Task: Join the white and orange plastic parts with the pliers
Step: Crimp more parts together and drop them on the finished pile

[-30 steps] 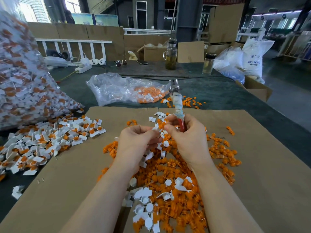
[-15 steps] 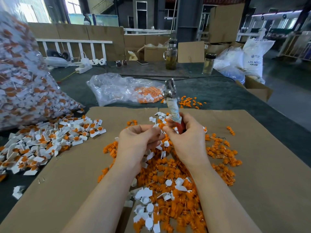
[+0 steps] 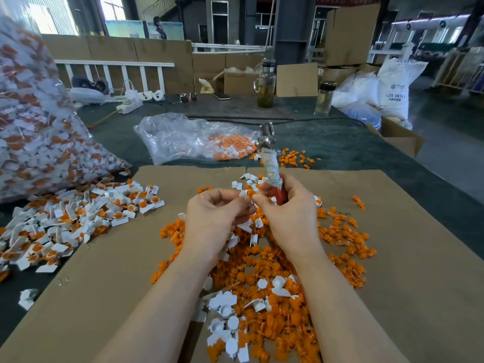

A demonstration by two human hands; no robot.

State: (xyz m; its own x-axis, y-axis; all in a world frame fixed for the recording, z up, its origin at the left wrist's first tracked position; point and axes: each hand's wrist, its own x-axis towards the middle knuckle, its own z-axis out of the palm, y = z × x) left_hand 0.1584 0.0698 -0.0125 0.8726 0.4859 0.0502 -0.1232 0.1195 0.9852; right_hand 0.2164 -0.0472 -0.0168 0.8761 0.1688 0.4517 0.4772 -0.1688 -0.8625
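Behind, the white sack (image 3: 395, 87) reads "ABS" — hands (image 3: 217, 216) pinch parts.

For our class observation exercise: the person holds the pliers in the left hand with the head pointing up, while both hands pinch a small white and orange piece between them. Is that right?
Not quite. The head view shows the pliers gripped in the right hand, not the left. The rest holds: the head points up, and the left hand and the right pinch a small white and orange piece between them.
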